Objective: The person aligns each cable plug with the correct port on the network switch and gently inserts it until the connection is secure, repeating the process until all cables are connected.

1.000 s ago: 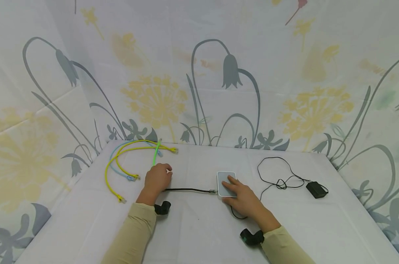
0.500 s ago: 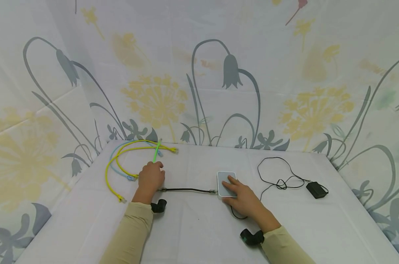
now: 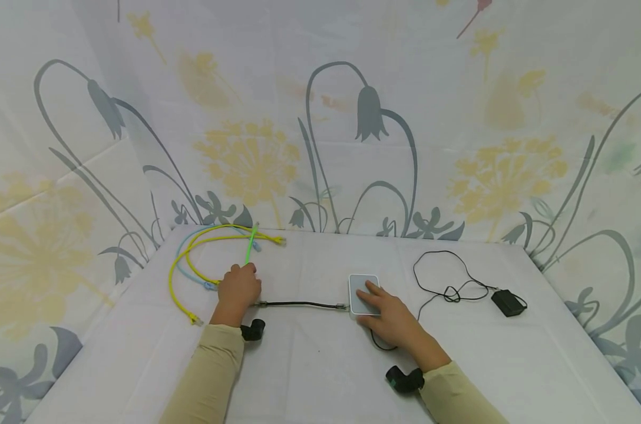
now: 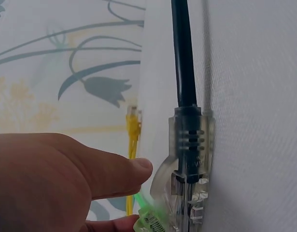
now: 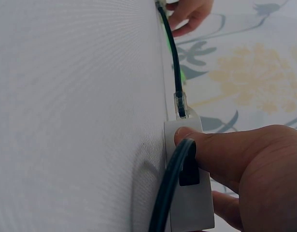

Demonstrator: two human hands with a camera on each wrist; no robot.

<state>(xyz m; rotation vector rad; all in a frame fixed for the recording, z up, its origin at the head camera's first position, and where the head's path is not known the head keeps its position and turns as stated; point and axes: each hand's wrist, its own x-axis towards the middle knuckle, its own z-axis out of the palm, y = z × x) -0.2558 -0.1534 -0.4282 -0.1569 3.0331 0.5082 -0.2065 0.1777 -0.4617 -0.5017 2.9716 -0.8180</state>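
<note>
My right hand (image 3: 392, 318) holds a small white network box (image 3: 364, 295) with a grey top. Its fingers lie spread over the top, and in the right wrist view the thumb (image 5: 187, 137) presses the side with a dark port. A short black network cable (image 3: 304, 304) runs left from the box, its clear plug (image 5: 180, 102) at the box's end. My left hand (image 3: 238, 288) is just past the cable's other plug (image 4: 191, 140). Between its thumb (image 4: 141, 171) and lower finger there is a gap, with a green cable's plug (image 4: 149, 220) right at the fingertip.
Yellow network cables (image 3: 174, 268) and a light blue one (image 3: 206, 285) lie looped at the back left. A thin black cord (image 3: 432, 253) leads from the box to a black power adapter (image 3: 508, 303) on the right. Everything lies on a white cloth (image 3: 310, 365).
My left hand has shifted left, uncovering the left plug of the black network cable. The right hand and the box have stayed in place.
</note>
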